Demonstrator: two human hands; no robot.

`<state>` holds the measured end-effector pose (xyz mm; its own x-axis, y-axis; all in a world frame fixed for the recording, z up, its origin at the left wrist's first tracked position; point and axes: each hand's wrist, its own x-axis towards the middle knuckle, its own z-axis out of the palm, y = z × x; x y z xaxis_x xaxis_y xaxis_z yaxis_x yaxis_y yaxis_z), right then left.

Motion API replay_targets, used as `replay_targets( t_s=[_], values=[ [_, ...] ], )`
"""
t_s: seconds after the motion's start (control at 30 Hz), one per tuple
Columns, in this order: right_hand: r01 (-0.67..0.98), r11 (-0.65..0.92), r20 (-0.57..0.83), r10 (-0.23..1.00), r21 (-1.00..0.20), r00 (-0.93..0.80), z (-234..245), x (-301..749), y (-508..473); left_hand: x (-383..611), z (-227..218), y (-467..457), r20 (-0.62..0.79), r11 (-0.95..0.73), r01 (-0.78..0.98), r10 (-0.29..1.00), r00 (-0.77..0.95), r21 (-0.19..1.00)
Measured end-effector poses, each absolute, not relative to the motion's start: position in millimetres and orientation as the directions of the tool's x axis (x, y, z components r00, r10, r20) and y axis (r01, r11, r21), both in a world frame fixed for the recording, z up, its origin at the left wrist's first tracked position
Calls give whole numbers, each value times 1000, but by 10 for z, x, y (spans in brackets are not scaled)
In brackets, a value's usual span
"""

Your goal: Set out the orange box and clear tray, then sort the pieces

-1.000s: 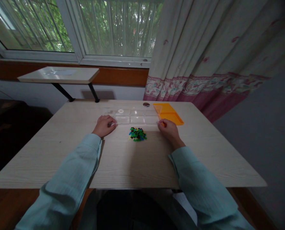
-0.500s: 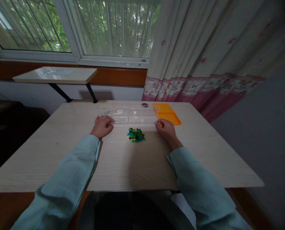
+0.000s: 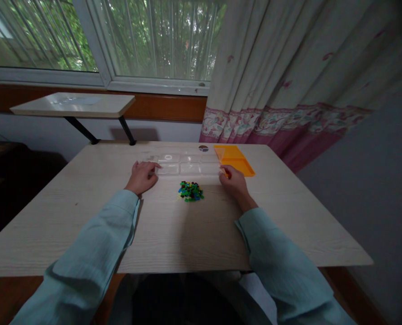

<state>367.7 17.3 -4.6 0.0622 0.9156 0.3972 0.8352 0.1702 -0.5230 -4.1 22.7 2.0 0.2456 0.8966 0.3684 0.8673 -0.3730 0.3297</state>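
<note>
A clear plastic compartment tray lies flat on the table, its long side toward me. My left hand is at its left end, thumb and forefinger closed on the edge. At the opposite end my right hand pinches the tray's right edge, with its fingers curled. Between my hands and nearer to me is a small pile of toy building bricks, mostly green with some blue, yellow and dark red ones. Neither hand touches the pile.
Behind my right hand lies an orange tray, partly seen through clear plastic. A dark round mark is on the wooden table near the back. A small raised shelf stands at the back left, and a curtain hangs behind.
The view has shifted slightly. My left hand has moved a little at the tray's left end, its forefinger now straighter along the edge. The right hand keeps its hold; the brick pile looks the same.
</note>
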Motion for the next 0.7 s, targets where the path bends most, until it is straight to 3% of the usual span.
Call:
replay_targets(
  t_s=[0.7],
  values=[
    [849, 180, 398, 917, -497, 39, -80, 3693, 195, -87, -16, 221, 398, -326, 896, 897, 193, 301]
  ],
)
